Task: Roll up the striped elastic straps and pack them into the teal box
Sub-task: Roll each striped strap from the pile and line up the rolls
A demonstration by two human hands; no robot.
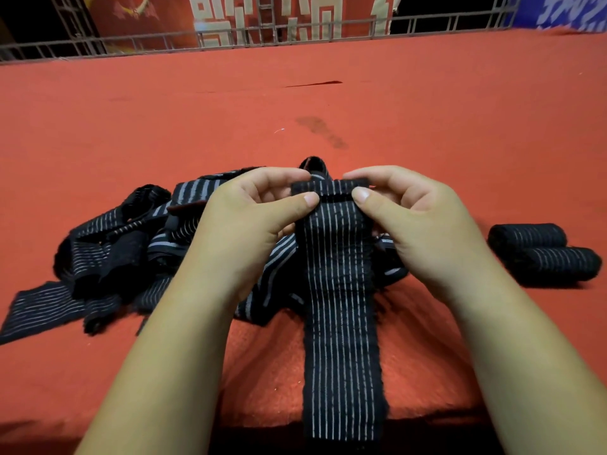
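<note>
I am watching the left hand and right hand pinching the strap at its far end, probably starting a roll. Two rolls are lying to the right, a loose pile is waiting on the left, and the box is seemingly out of view.

Loose strap pile lies left on the table. Two rolled straps sit right, touching. Held strap runs between them.
</note>
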